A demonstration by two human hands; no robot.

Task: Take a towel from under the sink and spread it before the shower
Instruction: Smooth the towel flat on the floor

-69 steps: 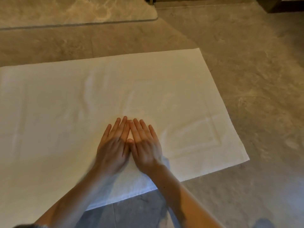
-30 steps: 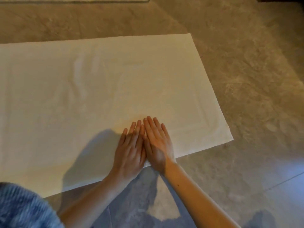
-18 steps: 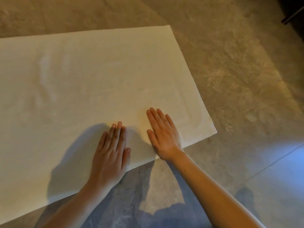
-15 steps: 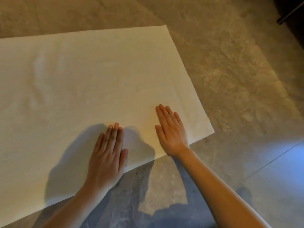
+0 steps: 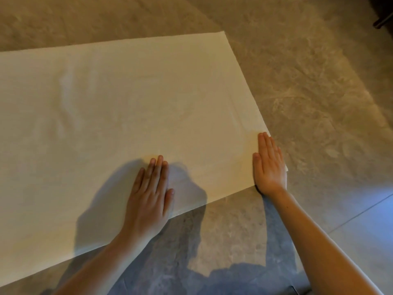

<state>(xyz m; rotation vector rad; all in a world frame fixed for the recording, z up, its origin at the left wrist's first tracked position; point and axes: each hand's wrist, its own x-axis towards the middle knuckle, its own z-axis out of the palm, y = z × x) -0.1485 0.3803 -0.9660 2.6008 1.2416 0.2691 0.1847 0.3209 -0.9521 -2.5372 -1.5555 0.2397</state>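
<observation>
A large white towel [image 5: 127,116] lies flat on the stone floor and runs off the left edge of the view. My left hand [image 5: 150,194] rests palm down on its near edge, fingers straight and together. My right hand [image 5: 269,165] lies palm down on the towel's near right corner, fingers straight and pointing away from me. Neither hand grips the cloth. A faint crease shows in the towel's left part.
Grey-brown marbled floor [image 5: 308,81] surrounds the towel on the far and right sides. A tile joint [image 5: 361,211] runs across the lower right. A dark object [image 5: 382,20] shows at the top right corner. My shadow falls over the near floor.
My hands were pressed together at the towel's near edge; they have slid apart, the right one out to the near right corner, the left one slightly left. The view has shifted.
</observation>
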